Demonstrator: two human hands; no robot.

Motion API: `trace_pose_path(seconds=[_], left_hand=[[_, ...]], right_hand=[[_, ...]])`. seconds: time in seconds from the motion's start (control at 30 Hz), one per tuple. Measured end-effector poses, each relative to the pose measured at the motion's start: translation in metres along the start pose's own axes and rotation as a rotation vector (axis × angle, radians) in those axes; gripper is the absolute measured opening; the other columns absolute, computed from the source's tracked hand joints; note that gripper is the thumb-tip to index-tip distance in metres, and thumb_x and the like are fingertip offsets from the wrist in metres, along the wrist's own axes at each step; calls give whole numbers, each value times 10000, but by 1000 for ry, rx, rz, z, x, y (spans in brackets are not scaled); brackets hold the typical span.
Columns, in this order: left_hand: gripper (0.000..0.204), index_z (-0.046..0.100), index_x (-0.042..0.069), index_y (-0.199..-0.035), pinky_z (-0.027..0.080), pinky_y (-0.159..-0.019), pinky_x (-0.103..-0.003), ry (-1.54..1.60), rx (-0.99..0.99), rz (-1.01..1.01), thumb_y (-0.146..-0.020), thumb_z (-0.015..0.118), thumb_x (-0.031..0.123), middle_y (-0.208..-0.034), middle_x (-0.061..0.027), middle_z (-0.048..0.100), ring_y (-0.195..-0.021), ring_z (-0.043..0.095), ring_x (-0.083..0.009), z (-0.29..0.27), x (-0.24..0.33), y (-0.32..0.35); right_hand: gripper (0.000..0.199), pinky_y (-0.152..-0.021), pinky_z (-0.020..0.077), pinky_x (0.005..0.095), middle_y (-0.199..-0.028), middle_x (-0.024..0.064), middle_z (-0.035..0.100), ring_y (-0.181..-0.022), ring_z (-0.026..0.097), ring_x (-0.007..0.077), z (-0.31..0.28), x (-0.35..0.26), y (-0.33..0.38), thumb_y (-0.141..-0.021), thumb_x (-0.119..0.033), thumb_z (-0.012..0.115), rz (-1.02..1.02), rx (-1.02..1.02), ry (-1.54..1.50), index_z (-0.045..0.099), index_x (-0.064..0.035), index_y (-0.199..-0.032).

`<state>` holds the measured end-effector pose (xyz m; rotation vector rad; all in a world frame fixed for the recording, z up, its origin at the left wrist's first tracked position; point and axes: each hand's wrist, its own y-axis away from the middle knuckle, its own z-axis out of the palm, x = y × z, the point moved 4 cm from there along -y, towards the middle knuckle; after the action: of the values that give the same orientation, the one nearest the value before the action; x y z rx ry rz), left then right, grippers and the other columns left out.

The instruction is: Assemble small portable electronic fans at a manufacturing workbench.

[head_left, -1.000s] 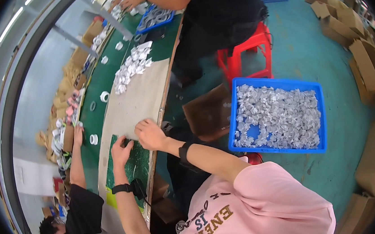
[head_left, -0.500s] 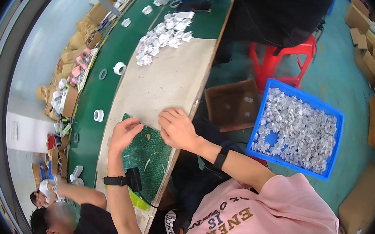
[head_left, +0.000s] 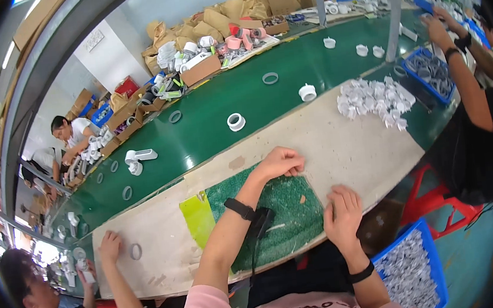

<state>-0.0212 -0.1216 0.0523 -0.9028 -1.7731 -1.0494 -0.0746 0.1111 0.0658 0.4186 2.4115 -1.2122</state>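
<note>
Over the far edge of a dark green mat (head_left: 290,212) is my left hand (head_left: 282,162), its fingers curled in. What it holds, if anything, is hidden. My right hand (head_left: 342,213) rests by the mat's right edge, fingers apart and loosely bent, with nothing seen in it. A small tan scrap (head_left: 302,199) and a thin white sliver (head_left: 277,227) lie on the mat between my forearms. Under my left wrist sits a black box-like device (head_left: 260,221) with a cable. A lime-green sheet (head_left: 198,219) adjoins the mat's left side.
A pile of white plastic pieces (head_left: 372,101) covers the board's far right. Beyond, a green conveyor belt (head_left: 198,144) carries white fittings (head_left: 236,122) and grey rings (head_left: 270,78). A blue crate (head_left: 434,254) of white pieces stands low right. Co-workers sit on both sides; one's hand (head_left: 111,247) touches the board.
The view has swung left and up, showing more of the belt and co-workers. My hands have moved apart; the left has curled its fingers, while the right lies nearer the board's edge.
</note>
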Motion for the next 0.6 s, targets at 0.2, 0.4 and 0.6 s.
trace_pose_path(seconds=[0.2, 0.4, 0.6], left_hand=[[312, 583, 33, -1113, 517, -592, -236, 337, -111, 45, -924, 560, 280, -955, -83, 658, -778, 674, -165, -10, -4, 2], [340, 542, 4, -1172, 536, -739, -289, 685, -99, 170, -927, 557, 240, -999, -112, 635, -904, 652, -202, -24, -13, -5], [200, 579, -9, -979, 559, -651, -315, 788, -143, 258, -886, 580, 168, -865, -115, 649, -748, 670, -204, -18, -49, -19]], right_hand=[[139, -835, 428, 439, -941, 139, 619, -939, 587, 330, -7, 1, -18, -714, 19, 578, -57, -149, 84, 574, -18, -848], [101, -661, 498, 412, -816, 144, 646, -776, 627, 328, 18, 19, -105, -780, -130, 605, 40, -854, 134, 614, -41, -828], [504, -972, 377, 435, -1235, 227, 505, -1154, 456, 389, 155, 50, -226, -758, -138, 646, -463, -497, 217, 497, -58, -1233]])
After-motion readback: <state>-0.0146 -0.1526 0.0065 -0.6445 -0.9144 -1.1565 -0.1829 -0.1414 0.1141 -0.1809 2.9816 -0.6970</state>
